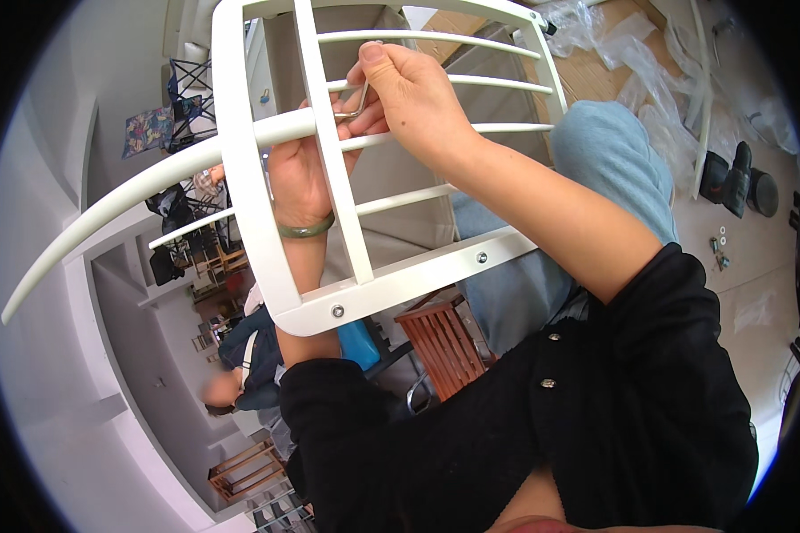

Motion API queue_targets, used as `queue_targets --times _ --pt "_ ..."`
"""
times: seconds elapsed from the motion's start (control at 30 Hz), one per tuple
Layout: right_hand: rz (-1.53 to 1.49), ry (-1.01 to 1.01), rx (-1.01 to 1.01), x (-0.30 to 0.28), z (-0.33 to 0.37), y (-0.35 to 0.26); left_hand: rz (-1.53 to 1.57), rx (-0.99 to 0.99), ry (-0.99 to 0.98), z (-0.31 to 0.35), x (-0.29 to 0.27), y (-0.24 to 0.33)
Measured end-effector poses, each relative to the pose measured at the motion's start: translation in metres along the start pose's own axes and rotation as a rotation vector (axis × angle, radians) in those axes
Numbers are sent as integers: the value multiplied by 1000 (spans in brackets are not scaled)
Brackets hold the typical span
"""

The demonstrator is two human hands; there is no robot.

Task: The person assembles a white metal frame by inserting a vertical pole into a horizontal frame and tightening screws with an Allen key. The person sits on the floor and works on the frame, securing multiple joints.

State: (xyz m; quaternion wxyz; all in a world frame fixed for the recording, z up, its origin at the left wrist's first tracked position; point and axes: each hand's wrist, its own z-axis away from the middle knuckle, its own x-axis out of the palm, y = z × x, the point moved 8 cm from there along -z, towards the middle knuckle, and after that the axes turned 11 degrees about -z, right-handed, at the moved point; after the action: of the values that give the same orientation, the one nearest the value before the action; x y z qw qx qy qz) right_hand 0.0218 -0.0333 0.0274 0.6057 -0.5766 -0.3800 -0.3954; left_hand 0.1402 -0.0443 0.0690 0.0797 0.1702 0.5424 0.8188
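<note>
A white slatted frame (409,274) is held up in front of me, over my jeans-covered knee. Bolt heads show along its near rail, and a long curved white rod (124,191) sticks out to the left. My right hand (422,102) pinches a bent metal hex key (363,100) between thumb and fingers, beside the frame's inner upright. My left hand (300,182), wearing a green bangle (307,230), reaches up from behind the frame. Its palm faces me and its fingers curl behind the upright, close to the key's lower end. What those fingertips grip is partly hidden.
Clear plastic wrap (644,84) lies on cardboard at the upper right. Black objects (736,182) and small washers and bolts (721,249) are on the floor. A brown slatted wooden piece (444,342) stands below the frame. Another person (256,360) is at the left.
</note>
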Motion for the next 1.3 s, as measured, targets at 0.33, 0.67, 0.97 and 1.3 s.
queue_targets --times 0.33,0.67,0.97,1.3 --pt "341 217 91 -13 -16 -3 67 -10 -116 -4 -4 -2" --pt "329 529 189 -23 -23 8 37 -2 -31 -6 -14 -6" --pt "236 370 339 -10 -11 7 -258 261 227 -2 -34 15" --pt "229 134 287 5 3 1 -132 531 -9 43 -48 75"
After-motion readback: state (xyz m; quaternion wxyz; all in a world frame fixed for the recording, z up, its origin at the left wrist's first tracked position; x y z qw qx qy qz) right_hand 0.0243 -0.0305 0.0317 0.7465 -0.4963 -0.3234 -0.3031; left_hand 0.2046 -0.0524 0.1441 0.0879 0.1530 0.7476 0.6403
